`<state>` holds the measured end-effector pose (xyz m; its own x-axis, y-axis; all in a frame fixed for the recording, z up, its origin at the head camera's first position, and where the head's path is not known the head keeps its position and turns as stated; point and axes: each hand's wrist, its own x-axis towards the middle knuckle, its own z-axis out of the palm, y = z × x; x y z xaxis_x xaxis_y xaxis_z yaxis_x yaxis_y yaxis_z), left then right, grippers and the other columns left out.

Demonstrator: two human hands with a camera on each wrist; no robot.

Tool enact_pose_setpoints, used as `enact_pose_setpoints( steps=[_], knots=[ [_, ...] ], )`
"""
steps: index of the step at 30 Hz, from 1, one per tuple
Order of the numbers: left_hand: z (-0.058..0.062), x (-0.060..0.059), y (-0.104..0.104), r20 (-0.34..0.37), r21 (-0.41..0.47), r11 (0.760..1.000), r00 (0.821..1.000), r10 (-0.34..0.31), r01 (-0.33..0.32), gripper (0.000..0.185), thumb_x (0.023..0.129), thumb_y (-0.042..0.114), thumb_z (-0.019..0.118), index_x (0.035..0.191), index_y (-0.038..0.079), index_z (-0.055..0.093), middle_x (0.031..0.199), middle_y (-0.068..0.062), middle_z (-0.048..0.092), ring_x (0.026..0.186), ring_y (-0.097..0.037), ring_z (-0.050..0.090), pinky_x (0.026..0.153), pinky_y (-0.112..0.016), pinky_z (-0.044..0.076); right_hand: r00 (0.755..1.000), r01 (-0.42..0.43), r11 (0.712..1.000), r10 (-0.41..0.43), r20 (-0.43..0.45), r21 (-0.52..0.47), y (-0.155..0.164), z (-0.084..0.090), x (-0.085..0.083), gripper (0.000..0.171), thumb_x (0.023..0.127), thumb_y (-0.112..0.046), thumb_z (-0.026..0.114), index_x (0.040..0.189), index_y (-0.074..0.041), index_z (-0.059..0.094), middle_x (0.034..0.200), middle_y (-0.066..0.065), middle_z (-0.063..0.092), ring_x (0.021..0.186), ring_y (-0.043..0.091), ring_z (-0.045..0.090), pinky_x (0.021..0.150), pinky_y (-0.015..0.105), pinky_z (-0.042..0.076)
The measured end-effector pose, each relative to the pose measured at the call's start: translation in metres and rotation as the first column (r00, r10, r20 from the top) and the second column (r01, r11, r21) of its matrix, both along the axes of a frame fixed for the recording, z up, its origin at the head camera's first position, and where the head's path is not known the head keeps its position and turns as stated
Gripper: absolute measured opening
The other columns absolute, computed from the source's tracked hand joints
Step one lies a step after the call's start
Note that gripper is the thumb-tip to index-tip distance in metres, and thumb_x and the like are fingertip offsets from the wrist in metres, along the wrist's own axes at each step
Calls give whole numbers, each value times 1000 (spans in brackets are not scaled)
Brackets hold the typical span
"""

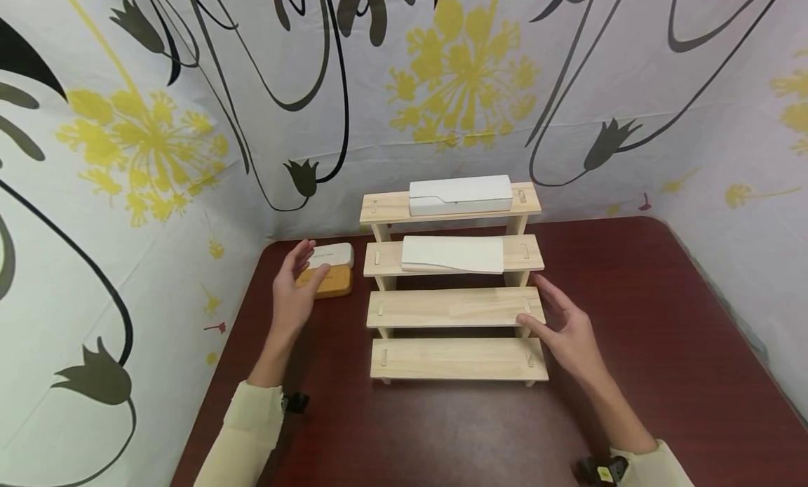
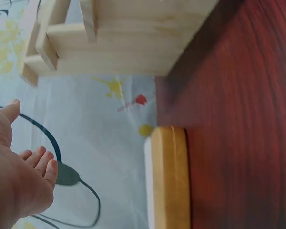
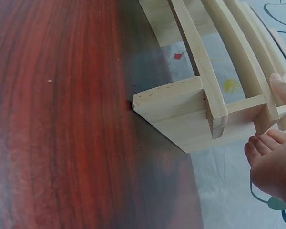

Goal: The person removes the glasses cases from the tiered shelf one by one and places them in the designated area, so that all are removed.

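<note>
A stepped wooden display rack of light boards stands on the table. A white box sits on its top step, and a flat white pouch-like item lies on the step below. My right hand holds the rack's right end, its thumb on a lower middle board and its fingers beyond the edge. To the left, my left hand is raised with relaxed fingers, holding nothing. In the head view it partly covers a white case and a tan case.
The dark red-brown table extends around the rack. A white cloth with grey and yellow flower prints hangs behind and along both sides. Dark devices are strapped at both wrists.
</note>
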<state>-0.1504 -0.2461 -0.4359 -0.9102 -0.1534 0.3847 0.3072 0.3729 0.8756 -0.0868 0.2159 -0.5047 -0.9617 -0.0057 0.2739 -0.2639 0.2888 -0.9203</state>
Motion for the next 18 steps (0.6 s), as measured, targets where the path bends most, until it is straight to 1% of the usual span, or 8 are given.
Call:
enact_pose_setpoints(
  steps=[4,7,11,12,17,18],
  knots=[
    [25,13,20,-24,-19,999,999,-36,36,61,99,1,73,154,-6,47,153,-23,55,146,-35,47,122,-54,35,1000,16,1000,-16,-12,-2,0,3,-1,79,93,-4,83,161,-8,45,162,17,48,148,28,47,112,15,42],
    [36,20,30,-37,-42,998,998,-56,54,63,99,0,74,154,-9,46,154,-26,53,147,-36,46,123,-55,35,1000,18,1000,-18,-23,-20,0,6,-3,79,93,-2,83,162,-8,44,160,19,49,147,31,48,113,17,43],
    [43,22,42,-55,-38,995,994,-90,88,63,98,-1,75,154,-9,47,155,-25,52,147,-34,46,124,-52,34,999,21,999,-22,-30,-34,0,10,-6,81,93,-1,82,163,-8,42,158,20,51,146,35,49,113,18,44],
    [44,22,44,-58,-35,995,994,-98,96,63,98,-1,75,154,-8,47,155,-24,52,147,-34,46,124,-52,34,999,23,999,-25,-34,-36,0,11,-6,81,93,-1,82,163,-8,42,158,20,51,146,34,50,113,19,44],
    [48,24,57,-95,-27,992,987,-128,126,65,96,-2,76,154,-8,46,155,-25,52,146,-33,47,123,-51,34,997,44,998,-46,-58,-36,0,17,-10,83,92,1,82,164,-8,41,159,19,51,143,13,52,113,17,43],
    [49,24,59,-104,-27,991,986,-134,132,66,96,-2,77,154,-9,46,155,-26,52,146,-33,47,123,-51,35,997,45,998,-48,-61,-39,0,17,-11,84,92,1,82,164,-9,40,160,19,49,143,11,51,112,16,43]
  ],
)
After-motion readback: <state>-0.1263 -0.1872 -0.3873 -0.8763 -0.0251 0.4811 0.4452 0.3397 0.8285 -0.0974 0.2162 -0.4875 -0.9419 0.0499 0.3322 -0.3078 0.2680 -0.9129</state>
